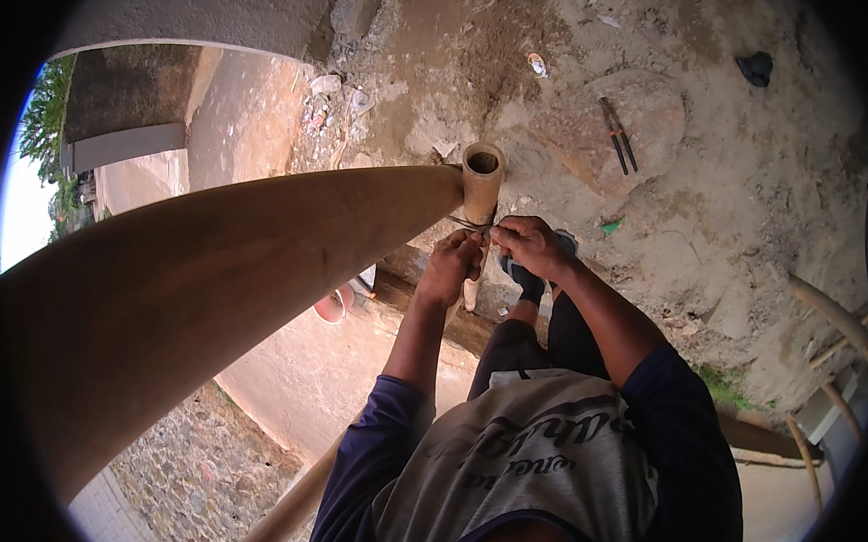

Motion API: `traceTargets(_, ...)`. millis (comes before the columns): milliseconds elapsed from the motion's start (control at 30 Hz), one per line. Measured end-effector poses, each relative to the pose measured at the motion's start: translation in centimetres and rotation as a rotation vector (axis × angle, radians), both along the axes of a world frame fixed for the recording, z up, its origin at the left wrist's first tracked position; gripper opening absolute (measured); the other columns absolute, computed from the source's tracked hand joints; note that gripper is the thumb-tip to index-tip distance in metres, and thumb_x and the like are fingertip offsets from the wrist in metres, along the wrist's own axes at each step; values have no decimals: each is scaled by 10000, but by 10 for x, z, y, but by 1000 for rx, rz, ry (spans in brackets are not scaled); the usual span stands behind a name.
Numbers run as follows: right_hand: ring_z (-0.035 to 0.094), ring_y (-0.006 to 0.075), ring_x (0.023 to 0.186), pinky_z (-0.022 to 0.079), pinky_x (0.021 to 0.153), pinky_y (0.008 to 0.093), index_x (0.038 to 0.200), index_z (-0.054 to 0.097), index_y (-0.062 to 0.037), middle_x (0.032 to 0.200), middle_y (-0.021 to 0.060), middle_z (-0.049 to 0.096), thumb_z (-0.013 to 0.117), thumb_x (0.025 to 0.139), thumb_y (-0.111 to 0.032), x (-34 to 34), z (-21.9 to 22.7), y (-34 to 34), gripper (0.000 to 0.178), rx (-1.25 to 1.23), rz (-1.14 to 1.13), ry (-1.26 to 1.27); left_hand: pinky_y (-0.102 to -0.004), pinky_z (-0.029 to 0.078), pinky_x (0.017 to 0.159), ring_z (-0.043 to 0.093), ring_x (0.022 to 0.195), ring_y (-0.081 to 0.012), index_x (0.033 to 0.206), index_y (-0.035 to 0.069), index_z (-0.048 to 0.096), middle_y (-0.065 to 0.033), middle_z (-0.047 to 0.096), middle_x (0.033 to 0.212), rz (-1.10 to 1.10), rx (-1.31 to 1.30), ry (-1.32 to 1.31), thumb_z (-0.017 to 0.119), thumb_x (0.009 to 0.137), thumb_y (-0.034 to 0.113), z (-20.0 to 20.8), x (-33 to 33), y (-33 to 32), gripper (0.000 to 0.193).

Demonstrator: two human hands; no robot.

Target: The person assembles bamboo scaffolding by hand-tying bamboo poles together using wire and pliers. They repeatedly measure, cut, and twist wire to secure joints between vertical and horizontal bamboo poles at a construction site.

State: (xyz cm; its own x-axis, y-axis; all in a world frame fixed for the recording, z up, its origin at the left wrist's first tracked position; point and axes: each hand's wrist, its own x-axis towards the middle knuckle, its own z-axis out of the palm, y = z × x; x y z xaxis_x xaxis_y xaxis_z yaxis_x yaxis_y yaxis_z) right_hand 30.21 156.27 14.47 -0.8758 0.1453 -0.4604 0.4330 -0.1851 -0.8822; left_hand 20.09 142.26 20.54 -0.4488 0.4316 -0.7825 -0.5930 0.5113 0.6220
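Pinching a dark tie (478, 225) between fingers (473, 242), left hand (451, 267) and right hand (534, 246) are working beside the bamboo post (483, 191).

Your shirt (517, 459): grey front panel — dark script-style print (564, 424) across its chest, navy neckline trim (490, 519) on it. Loose navy sleeves (390, 421) flank the shirt, ending around your elbows. Black shorts (508, 350) below the shirt — dark footwear (528, 283) furthest from it. Left hand (453, 263), right hand (531, 244) bare.
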Motion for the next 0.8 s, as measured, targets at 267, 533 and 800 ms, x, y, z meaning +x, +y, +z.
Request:
traceTargets(267, 543, 163, 640, 440, 627, 332, 819, 620, 12, 679, 81, 579, 533, 937, -269, -3, 2, 6, 317, 30, 46, -25, -244, 370, 499, 453, 530, -105, 885, 53, 552, -13, 497, 658, 37, 80, -116, 530, 955, 235, -17, 2, -6, 196)
traceTargets(533, 522, 150, 620, 437, 619, 324, 818, 611, 22, 656, 83, 555, 534, 934, -258, 0, -7, 15, 313, 124, 80, 52, -262, 397, 536, 474, 561, -131, 881, 52, 524, -26, 491, 681, 110, 160, -111, 521, 963, 236, -35, 14, -3, 201)
traceTargets(800, 525, 135, 637, 438, 620, 317, 838, 625, 22, 672, 64, 571, 558, 927, -267, -5, -2, 27, 310, 113, 140, 48, -256, 437, 534, 465, 554, -102, 942, 8, 573, -5, 459, 653, 23, 45, -37, 546, 931, 239, -19, 4, -5, 233)
